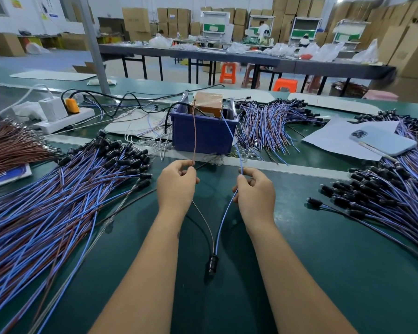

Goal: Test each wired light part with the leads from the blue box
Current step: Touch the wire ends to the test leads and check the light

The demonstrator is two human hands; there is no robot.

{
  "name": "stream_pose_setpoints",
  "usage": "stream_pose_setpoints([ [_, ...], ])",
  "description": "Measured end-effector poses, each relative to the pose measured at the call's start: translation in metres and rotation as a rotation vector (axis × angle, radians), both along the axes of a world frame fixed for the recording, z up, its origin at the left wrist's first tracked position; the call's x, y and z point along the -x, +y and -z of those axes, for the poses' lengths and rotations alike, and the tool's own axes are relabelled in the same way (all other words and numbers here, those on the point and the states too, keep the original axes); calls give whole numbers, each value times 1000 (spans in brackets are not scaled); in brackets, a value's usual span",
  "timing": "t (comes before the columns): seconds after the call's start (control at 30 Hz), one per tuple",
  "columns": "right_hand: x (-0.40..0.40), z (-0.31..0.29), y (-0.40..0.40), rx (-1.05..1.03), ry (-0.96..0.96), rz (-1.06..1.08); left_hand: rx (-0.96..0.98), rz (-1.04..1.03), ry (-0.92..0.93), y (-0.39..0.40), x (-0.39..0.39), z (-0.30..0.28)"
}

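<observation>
Black light part (pixel 212 262) hangs nearest, low between the forearms, two wires fanning up. Left hand (pixel 176 183) pinches its brown wire against the brown lead (pixel 194 138). Right hand (pixel 256 189) pinches its blue wire against the blue lead (pixel 229 131). Hands apart. Blue box (pixel 203 136) just behind; untested piles either side.

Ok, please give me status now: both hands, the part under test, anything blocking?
Left hand pinches brown lead; right hand pinches blue lead. Light part hangs below on its two wires, one to each hand. Nothing blocking between hands and blue box.
</observation>
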State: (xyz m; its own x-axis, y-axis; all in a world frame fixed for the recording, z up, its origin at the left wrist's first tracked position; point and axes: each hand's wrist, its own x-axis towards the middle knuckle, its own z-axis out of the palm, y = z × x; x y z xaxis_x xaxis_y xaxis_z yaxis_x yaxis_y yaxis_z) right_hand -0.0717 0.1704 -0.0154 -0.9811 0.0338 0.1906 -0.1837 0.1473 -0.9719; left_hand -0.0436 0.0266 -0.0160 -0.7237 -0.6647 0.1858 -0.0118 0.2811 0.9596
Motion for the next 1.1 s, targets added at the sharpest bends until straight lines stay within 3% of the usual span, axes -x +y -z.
stream_pose_setpoints([
  [0.33,-3,-1,0,-1,-17,7,21,4,-40,2,-3,-2],
  [1.1,-5,-1,0,-5,-8,15,-65,-105,87,1,-3,-2],
])
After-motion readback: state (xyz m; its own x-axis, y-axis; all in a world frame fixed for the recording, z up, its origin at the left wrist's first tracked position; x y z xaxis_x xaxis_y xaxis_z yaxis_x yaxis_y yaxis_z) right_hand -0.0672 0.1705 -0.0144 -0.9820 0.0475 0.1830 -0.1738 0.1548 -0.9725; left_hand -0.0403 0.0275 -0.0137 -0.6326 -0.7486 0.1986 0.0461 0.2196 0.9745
